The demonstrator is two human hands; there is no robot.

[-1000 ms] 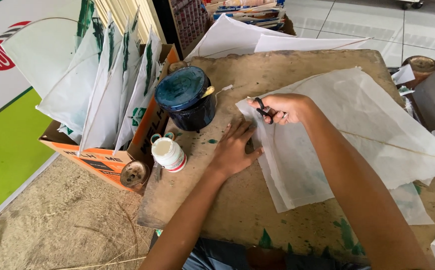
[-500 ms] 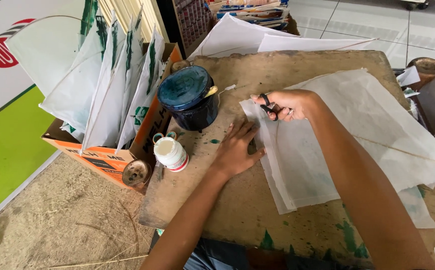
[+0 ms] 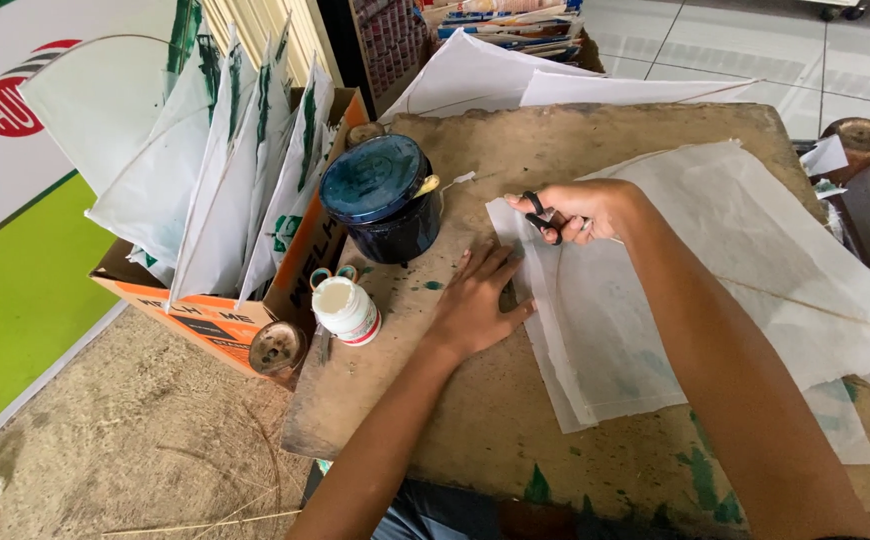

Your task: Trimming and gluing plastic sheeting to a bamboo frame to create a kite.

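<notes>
- Our right hand [image 3: 583, 208] grips one pair of black-handled scissors [image 3: 540, 217], fingers through the loops, at the near corner of the thin white paper sheets [image 3: 715, 290] — the stack lies under that hand.
- Our left hand [image 3: 477, 302] lies flat and empty, pressing the sheets' left edge on the worn brown board [image 3: 475, 400].
- Left of it: one dark blue lidded pot [image 3: 380, 198], one small white bottle [image 3: 346, 309].

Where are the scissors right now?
The scissors are in the right hand, near the middle of the head view, at the white paper's left edge, right of the dark blue pot.
</notes>
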